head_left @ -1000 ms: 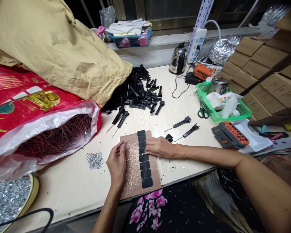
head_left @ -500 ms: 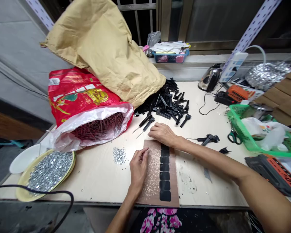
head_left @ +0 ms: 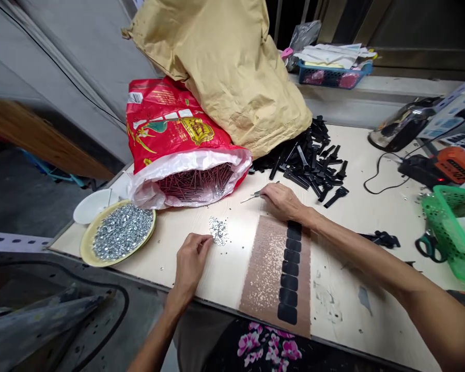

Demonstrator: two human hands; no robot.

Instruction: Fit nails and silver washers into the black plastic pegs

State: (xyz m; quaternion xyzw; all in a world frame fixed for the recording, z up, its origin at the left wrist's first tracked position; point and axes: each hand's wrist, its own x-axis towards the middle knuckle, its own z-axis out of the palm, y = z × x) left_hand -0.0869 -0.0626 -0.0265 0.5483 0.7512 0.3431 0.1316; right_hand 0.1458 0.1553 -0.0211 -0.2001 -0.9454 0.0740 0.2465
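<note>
My left hand [head_left: 189,261] is over the bare tabletop, thumb and forefinger pinched at the edge of a small pile of silver metal pieces [head_left: 218,231]. Anything between those fingertips is too small to make out. Beyond a brown cardboard sheet [head_left: 251,294], my right hand [head_left: 282,200] has its fingers closed round a black plastic piece with a thin metal pin [head_left: 250,198] pointing left. The fingers hide most of that piece. Along the cardboard runs a column of black rounded squares [head_left: 289,282], the top end partly under my right wrist.
A yellow bowl [head_left: 153,230] of silver pieces and a white dish [head_left: 89,206] stand left. Behind are a red sack [head_left: 166,129] of dark red rods, a paper sack [head_left: 232,77] and heaped black plastic parts [head_left: 313,160]. Scissors [head_left: 430,247] lie by a green basket [head_left: 449,227].
The view has turned left. My left hand has left the cardboard for the silver pile. My right hand has moved onto a black piece with a pin beyond the cardboard.
</note>
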